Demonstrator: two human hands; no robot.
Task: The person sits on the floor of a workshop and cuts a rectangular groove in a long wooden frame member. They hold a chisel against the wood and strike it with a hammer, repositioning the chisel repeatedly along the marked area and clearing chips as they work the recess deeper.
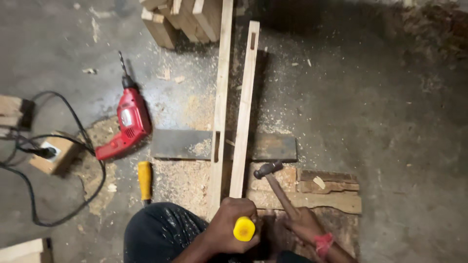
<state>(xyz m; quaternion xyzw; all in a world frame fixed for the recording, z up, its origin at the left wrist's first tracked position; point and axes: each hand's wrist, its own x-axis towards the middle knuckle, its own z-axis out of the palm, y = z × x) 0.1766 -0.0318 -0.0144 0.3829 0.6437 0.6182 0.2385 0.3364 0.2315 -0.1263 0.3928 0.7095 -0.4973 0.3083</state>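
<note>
on the dusty concrete floor point(380, 122), left hand point(234, 221) grips a yellow-handled chisel point(243, 229), right hand point(304, 224) a hammer point(275, 182).

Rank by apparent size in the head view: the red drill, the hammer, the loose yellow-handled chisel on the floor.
1. Red drill, largest.
2. Hammer, a little smaller, its handle partly hidden in the right hand.
3. Yellow-handled chisel, smallest; its blade is hidden.

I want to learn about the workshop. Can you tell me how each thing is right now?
Left hand: fingers closed round a yellow-handled tool.
Right hand: gripping the hammer, its head resting low.
Red drill: lying on the floor, unheld, bit fitted.
Spare yellow-handled tool: lying unheld.
Two long wooden strips: lying side by side, slots cut.
Wall-type socket box: cable plugged in.
</note>
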